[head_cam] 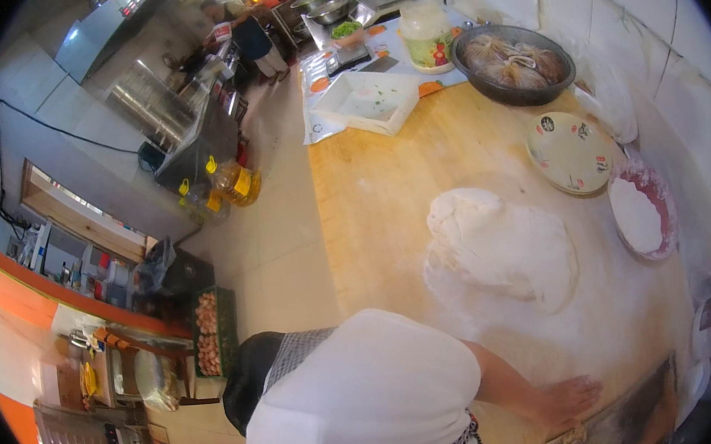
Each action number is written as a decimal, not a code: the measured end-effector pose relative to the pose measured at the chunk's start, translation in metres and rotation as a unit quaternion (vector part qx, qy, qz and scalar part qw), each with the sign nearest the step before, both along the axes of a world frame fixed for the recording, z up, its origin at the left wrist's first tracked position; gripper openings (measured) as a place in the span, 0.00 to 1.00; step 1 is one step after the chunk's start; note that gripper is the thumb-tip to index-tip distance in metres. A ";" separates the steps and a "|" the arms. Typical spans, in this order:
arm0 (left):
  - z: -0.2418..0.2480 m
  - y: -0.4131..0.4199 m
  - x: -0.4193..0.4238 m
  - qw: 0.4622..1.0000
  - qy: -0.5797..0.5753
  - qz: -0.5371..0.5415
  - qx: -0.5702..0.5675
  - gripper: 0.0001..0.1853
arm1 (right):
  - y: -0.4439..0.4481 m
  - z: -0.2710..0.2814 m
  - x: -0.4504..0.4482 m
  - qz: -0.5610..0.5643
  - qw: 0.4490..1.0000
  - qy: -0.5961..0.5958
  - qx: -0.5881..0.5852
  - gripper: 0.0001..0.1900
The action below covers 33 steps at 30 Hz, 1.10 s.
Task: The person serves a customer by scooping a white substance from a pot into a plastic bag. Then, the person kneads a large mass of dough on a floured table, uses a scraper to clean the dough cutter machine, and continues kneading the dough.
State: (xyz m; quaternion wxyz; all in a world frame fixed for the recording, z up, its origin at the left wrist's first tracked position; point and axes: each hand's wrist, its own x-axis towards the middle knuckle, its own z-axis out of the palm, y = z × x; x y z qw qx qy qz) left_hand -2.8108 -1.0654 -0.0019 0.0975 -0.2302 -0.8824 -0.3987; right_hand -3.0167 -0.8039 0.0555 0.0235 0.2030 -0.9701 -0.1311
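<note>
My left hand rests on the floured wooden board, fingers extended and holding nothing, beside a dark flat panel. A large mound of white dough lies on the board above this hand in the picture, with loose flour around it. A pink bowl of flour and stacked patterned plates stand on the wall side. My right hand is out of view; a brownish blurred shape at the lower right cannot be made out.
Beyond the dough stand a dark basin of bagged food, a white plastic tray and a large jar. Oil bottles and a crate of eggs are on the floor side. Another person stands at the far stove.
</note>
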 end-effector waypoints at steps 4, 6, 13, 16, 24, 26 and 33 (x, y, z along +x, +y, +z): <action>0.000 0.007 -0.007 0.996 0.034 -0.038 -0.067 0.30 | -0.015 -0.005 0.058 -0.001 0.994 -0.069 -0.088 0.16; -0.001 -0.004 -0.010 0.999 0.034 -0.008 -0.035 0.28 | -0.004 -0.006 0.134 -0.054 0.983 -0.107 -0.142 0.18; 0.011 -0.028 -0.014 1.000 0.015 0.018 0.015 0.28 | 0.004 0.055 0.186 -0.133 0.951 0.025 -0.279 0.10; 0.018 -0.012 -0.012 1.000 0.014 -0.016 -0.022 0.29 | 0.023 0.026 0.193 -0.387 0.905 0.051 -0.170 0.12; 0.030 -0.029 0.001 0.994 -0.040 -0.057 -0.087 0.34 | 0.017 0.062 0.225 -0.420 0.801 0.074 -0.420 0.15; 0.029 -0.033 0.014 0.986 -0.042 -0.104 -0.125 0.36 | 0.065 0.050 0.229 -0.511 0.711 -0.017 -0.483 0.14; 0.034 -0.088 0.015 0.971 -0.074 0.055 -0.222 0.40 | -0.004 0.026 0.218 -0.412 0.686 -0.143 -0.583 0.15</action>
